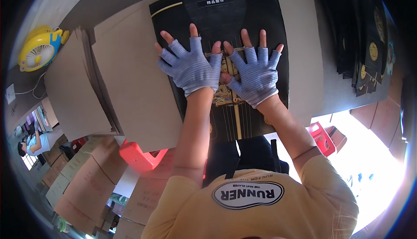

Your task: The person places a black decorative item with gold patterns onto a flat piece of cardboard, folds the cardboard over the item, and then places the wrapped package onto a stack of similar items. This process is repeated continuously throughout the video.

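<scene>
A flat black piece with gold print [265,17], perhaps a bag or a folded sheet, lies in front of me on a large sheet of cardboard [139,78]. My left hand [191,67], in a blue-grey striped glove with bare fingertips, presses flat on its middle with fingers spread. Beside it my right hand [256,72], gloved the same way, also lies flat with fingers apart. The two thumbs nearly meet over the gold pattern, which the hands partly hide. Neither hand grasps anything.
More black and gold pieces [365,48] are stacked at the right. A cardboard stack [74,87] and a yellow fan [38,52] are at the left. Below are red stools [139,154] and cardboard boxes [87,180]. Another person [37,143] is at the far left.
</scene>
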The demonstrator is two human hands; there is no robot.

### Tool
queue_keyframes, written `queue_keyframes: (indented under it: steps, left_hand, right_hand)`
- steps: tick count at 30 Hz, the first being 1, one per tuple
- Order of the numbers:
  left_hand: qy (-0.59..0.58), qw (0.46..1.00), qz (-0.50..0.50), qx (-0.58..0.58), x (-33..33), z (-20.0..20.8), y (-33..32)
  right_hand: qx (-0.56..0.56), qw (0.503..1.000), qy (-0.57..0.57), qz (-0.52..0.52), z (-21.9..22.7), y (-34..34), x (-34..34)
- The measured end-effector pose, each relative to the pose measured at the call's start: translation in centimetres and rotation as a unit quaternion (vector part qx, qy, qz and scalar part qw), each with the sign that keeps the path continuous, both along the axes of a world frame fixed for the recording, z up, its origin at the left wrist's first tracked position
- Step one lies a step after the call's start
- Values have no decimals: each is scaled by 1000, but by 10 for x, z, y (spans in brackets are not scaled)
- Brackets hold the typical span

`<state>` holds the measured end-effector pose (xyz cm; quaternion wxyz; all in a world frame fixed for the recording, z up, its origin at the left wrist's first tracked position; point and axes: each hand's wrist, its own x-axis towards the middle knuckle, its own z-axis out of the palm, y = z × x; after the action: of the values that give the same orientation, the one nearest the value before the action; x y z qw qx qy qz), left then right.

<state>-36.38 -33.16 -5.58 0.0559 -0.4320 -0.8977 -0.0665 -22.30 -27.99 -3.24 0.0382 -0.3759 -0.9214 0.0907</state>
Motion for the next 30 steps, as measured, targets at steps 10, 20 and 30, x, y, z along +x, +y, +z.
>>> queue_keyframes:
  steps: [10,20,30]
  left_hand:
    - [24,1000,-5,7,3,7,-1]
    - [-211,968,-107,79,110,8,-90]
    - [-231,958,-123,117,112,9,-90]
  right_hand:
    - [29,1000,11,-2,2,-3,-2]
    - [97,990,55,90,12,34,-4]
    - [126,977,87,146,-8,105,-272]
